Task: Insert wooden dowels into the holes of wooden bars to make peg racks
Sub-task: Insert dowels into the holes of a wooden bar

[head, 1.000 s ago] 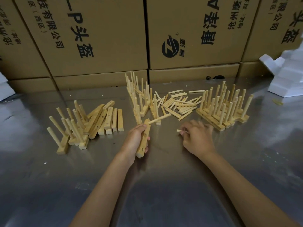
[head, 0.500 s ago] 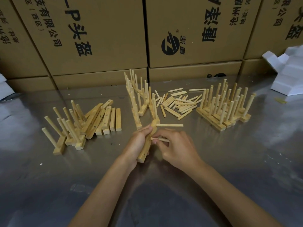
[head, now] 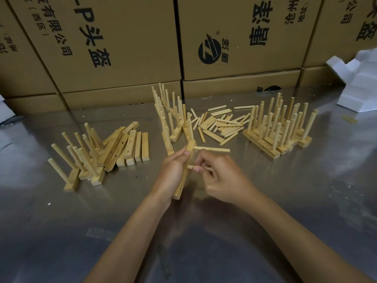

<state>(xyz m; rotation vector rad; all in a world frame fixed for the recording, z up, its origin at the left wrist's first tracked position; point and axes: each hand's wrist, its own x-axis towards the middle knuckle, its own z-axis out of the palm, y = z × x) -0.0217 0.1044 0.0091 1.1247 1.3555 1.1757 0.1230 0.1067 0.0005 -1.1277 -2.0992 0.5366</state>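
My left hand (head: 172, 174) grips a wooden bar (head: 183, 180) held on end just above the steel table. One dowel (head: 212, 149) sticks out to the right from the bar's top hole. My right hand (head: 221, 178) pinches a second dowel (head: 193, 167), whose tip meets the bar's middle. Loose dowels (head: 221, 124) lie in a pile behind the hands. Bare bars (head: 130, 146) lie stacked to the left.
Finished peg racks stand at the right (head: 279, 127), at the centre back (head: 171, 117) and at the left (head: 81, 160). Cardboard boxes (head: 234, 37) wall the table's far edge. White foam (head: 363, 82) sits at the far right.
My right hand came from the table to the bar with a dowel. The dowel's tip has gone from near the bar to against its middle hole.
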